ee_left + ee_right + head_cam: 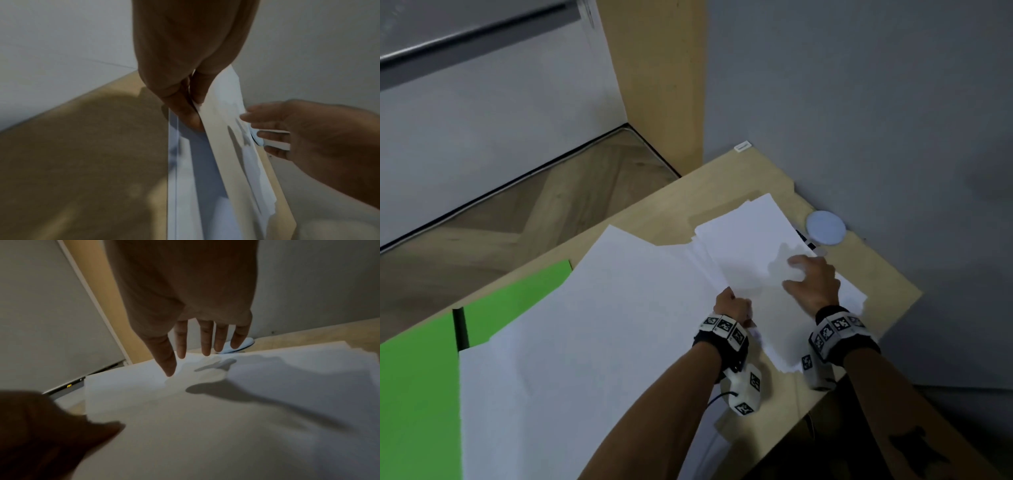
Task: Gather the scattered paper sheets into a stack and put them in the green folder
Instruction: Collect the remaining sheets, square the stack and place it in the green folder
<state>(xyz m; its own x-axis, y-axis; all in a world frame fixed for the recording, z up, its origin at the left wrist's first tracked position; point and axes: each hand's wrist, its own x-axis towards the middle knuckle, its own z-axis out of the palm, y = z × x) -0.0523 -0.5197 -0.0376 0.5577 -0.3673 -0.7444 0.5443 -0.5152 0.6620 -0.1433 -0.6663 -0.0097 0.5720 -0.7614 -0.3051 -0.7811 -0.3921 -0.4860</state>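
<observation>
White paper sheets [592, 325] lie spread over a light wooden table [726, 178]. A small uneven stack of sheets [750, 253] sits at the right, its left edge lifted. My left hand [732, 303] pinches that lifted edge [218, 104] between thumb and fingers. My right hand [810, 277] hovers over the stack with straight, spread fingers [205, 340]; its thumb tip touches the top sheet [205, 402]. The green folder [417, 387] lies open at the left, partly under the sheets.
A round pale-blue disc [825, 227] sits by the grey wall at the table's far right edge, with a dark object beside it. A wooden post [654, 78] stands behind the table. Wood floor [534, 212] lies beyond the table's left edge.
</observation>
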